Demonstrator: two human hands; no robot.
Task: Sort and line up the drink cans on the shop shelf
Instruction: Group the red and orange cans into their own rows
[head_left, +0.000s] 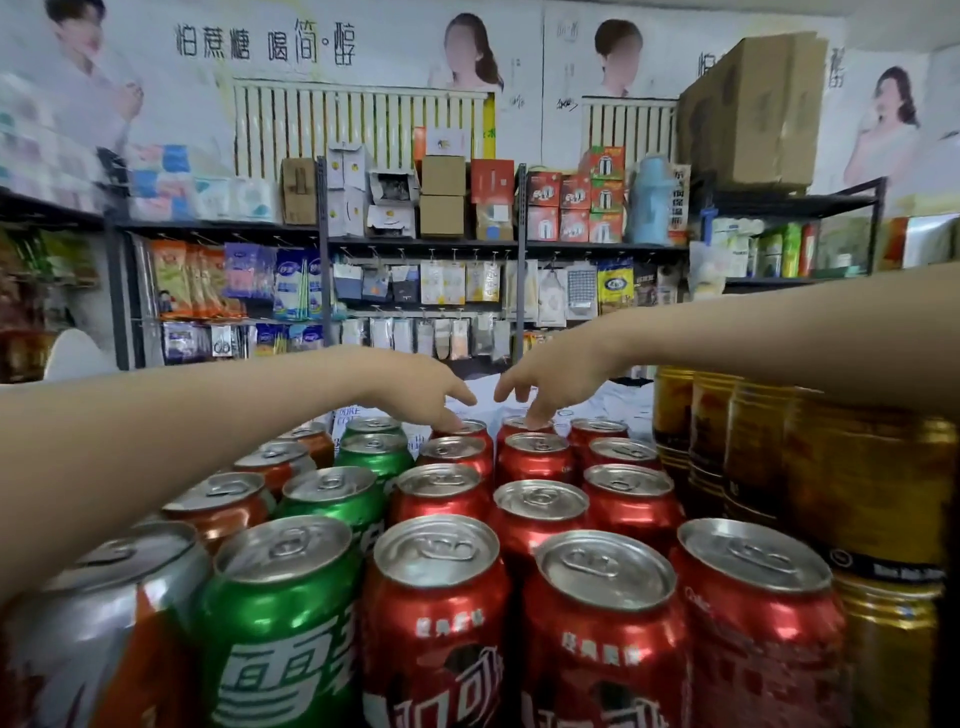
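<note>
Drink cans stand upright in rows running away from me. Red cans (535, 512) fill three middle rows, green cans (332, 496) form one row to their left, and orange-and-silver cans (223, 501) form the leftmost row. My left hand (415, 387) reaches to the far end, fingertips down on the top of the rearmost red can (467, 430). My right hand (550, 384) mirrors it, fingertips touching the rearmost red can (522, 425) of the adjacent row. Neither hand grips a can.
Tall gold bottles (862, 467) stand close along the right of the cans, under my right forearm. White packaging (613, 400) lies behind the cans. Across the aisle, dark metal shelving (322, 244) holds boxes, hanging packets and a blue flask (649, 200).
</note>
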